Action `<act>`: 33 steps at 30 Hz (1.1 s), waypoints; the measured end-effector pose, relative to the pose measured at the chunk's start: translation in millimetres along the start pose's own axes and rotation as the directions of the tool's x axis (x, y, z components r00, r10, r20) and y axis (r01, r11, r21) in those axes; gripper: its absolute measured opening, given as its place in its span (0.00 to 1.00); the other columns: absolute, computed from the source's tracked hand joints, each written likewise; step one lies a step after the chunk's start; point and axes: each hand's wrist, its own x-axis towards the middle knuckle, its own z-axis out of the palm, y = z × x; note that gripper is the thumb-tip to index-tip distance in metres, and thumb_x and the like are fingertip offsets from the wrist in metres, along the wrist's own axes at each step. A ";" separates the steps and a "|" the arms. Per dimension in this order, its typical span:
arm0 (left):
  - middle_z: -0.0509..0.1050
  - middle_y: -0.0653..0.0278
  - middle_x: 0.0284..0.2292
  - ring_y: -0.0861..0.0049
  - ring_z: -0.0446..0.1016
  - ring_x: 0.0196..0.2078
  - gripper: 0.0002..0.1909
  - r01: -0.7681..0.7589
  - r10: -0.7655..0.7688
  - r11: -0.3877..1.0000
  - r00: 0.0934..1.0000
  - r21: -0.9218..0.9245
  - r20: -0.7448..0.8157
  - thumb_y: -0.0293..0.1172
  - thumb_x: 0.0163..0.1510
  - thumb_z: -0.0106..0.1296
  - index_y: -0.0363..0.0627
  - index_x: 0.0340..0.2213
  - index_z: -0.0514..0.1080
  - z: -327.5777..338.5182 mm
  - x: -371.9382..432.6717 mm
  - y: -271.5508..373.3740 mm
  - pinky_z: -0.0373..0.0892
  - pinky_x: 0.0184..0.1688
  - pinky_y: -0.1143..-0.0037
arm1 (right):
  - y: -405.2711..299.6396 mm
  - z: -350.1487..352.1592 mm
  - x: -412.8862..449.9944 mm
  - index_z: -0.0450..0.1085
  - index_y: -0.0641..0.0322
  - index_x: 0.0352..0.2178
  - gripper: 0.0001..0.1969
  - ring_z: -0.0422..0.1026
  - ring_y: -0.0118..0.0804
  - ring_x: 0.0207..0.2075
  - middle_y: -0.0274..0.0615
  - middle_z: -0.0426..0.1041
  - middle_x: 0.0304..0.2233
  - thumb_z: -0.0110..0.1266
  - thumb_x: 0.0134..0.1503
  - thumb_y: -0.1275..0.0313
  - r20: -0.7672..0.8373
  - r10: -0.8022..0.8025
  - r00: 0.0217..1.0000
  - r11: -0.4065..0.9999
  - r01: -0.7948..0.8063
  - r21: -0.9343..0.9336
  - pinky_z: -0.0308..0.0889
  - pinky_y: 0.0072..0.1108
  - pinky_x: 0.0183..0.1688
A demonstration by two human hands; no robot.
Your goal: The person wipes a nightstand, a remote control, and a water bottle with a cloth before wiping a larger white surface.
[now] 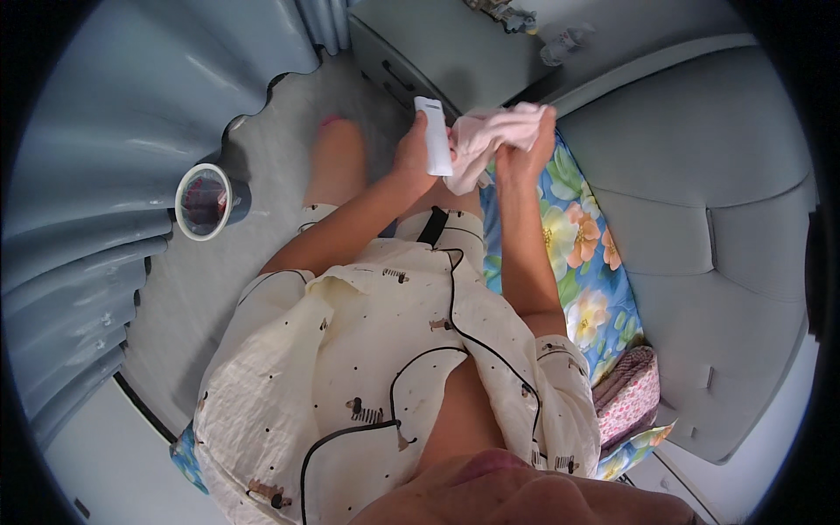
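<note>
My left hand (412, 149) is closed around a slim white remote control (436, 136), held upright over my lap. To its right, my right hand (527, 152) grips a crumpled pale pink cloth (482, 138). The cloth hangs between both hands, with its left edge against the remote's side and my left fingertips. Which buttons the remote has cannot be seen, as its plain face shows. Below the hands are my bare legs and light patterned shorts.
A grey nightstand (446, 46) with drawers stands ahead, a clear plastic bottle (563, 47) behind it. Right is a padded grey headboard (695, 177) beside a floral sheet (571, 230) and a folded pink-patterned cloth (630, 394). A lined waste bin (180, 216) stands left, near blue-grey curtains (118, 144).
</note>
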 end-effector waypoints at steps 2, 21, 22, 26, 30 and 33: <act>0.70 0.61 0.33 0.71 0.69 0.30 0.25 -0.054 0.054 0.999 0.998 0.006 -0.014 0.55 0.63 0.36 0.45 0.48 0.64 -11.1 7.6 7.8 0.69 0.31 0.68 | -10.9 18.1 24.4 0.67 0.60 0.36 0.16 0.73 0.33 0.33 0.37 0.73 0.33 0.45 0.63 0.57 -0.030 -0.018 0.999 0.995 0.021 0.095 0.71 0.26 0.36; 0.70 0.64 0.35 0.76 0.70 0.38 0.28 -0.218 0.368 0.681 0.927 0.699 -0.069 0.49 0.57 0.52 0.36 0.49 0.68 -10.8 181.1 76.0 0.69 0.39 0.78 | 190.2 -84.1 179.5 0.58 0.48 0.60 0.37 0.51 0.56 0.63 0.56 0.54 0.61 0.58 0.50 0.51 0.544 0.138 0.828 -0.376 0.552 -0.744 0.48 0.40 0.63; 0.71 0.61 0.39 0.70 0.71 0.41 0.27 -0.253 0.388 0.565 0.921 0.786 0.017 0.47 0.56 0.54 0.39 0.49 0.70 -9.4 199.2 75.1 0.68 0.45 0.75 | 197.7 -74.9 181.8 0.56 0.45 0.61 0.37 0.47 0.55 0.65 0.54 0.51 0.63 0.54 0.53 0.48 0.545 0.224 0.808 -0.304 0.589 -0.749 0.42 0.42 0.65; 0.71 0.60 0.41 0.63 0.71 0.42 0.25 -0.467 0.456 -0.301 0.695 0.832 0.555 0.44 0.53 0.56 0.47 0.49 0.71 5.6 283.8 68.8 0.67 0.46 0.69 | 224.5 -52.9 200.7 0.62 0.58 0.55 0.31 0.56 0.52 0.61 0.53 0.60 0.58 0.53 0.52 0.55 0.564 0.202 0.801 -0.225 0.598 -0.769 0.50 0.40 0.61; 0.70 0.65 0.44 0.62 0.68 0.48 0.25 -0.447 0.196 -0.595 0.725 0.668 0.660 0.44 0.49 0.58 0.54 0.49 0.72 31.1 339.4 37.2 0.65 0.48 0.65 | 237.8 -57.9 206.7 0.62 0.57 0.55 0.33 0.55 0.55 0.61 0.53 0.60 0.58 0.53 0.51 0.53 0.740 0.062 0.669 -0.214 0.733 -0.645 0.51 0.42 0.61; 0.69 0.67 0.46 0.66 0.65 0.51 0.26 -0.386 0.053 -0.714 0.802 0.584 0.596 0.43 0.49 0.58 0.56 0.50 0.71 38.3 353.9 21.3 0.63 0.51 0.63 | 246.7 -55.7 204.1 0.62 0.55 0.56 0.34 0.53 0.57 0.62 0.51 0.59 0.59 0.54 0.49 0.51 0.764 0.029 0.645 -0.237 0.747 -0.621 0.50 0.45 0.61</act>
